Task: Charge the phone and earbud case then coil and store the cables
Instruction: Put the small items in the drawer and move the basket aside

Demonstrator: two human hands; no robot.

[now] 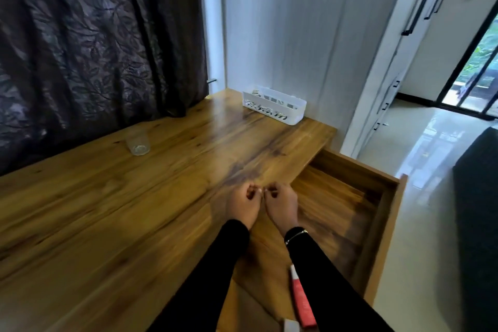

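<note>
Worktop (107, 210): wooden, broad bare run at left and centre. Obstacles on it: clear drinking glass (137, 142) near the back edge by the dark curtain (94, 35); white slotted basket (274, 104) at the far corner against the wall. Open drawer (350, 197) juts out at right, its interior bare at the far end; red flat object (301, 302) lies at its near end. Floor right of the drawer is open.

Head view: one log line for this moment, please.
hands: left, right curled together, contents unclear | drawer: open | glass, basket on desk
</note>
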